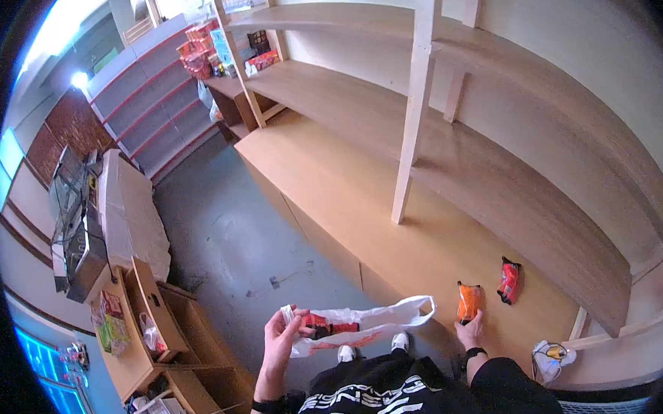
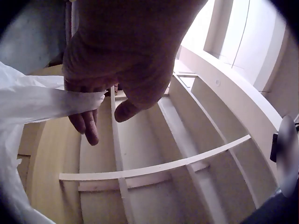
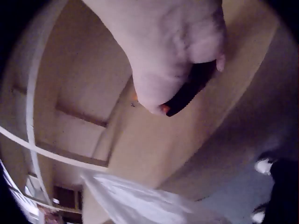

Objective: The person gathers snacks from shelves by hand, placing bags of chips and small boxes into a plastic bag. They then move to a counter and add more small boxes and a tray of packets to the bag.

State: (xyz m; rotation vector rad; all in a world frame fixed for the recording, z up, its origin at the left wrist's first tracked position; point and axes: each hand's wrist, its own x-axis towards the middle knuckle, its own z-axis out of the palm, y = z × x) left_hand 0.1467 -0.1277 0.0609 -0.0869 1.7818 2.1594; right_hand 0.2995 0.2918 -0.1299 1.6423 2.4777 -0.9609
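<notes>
Probably placing: right hand (image 1: 471,332) grips orange packet (image 1: 468,299) on counter (image 1: 330,192), left hand (image 1: 281,336) holds white bag (image 3: 135,198); gentle release likely next.

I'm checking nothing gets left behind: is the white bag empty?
Not empty: the white bag, gripped by the left hand, gapes open, and red packaging shows inside.
</notes>
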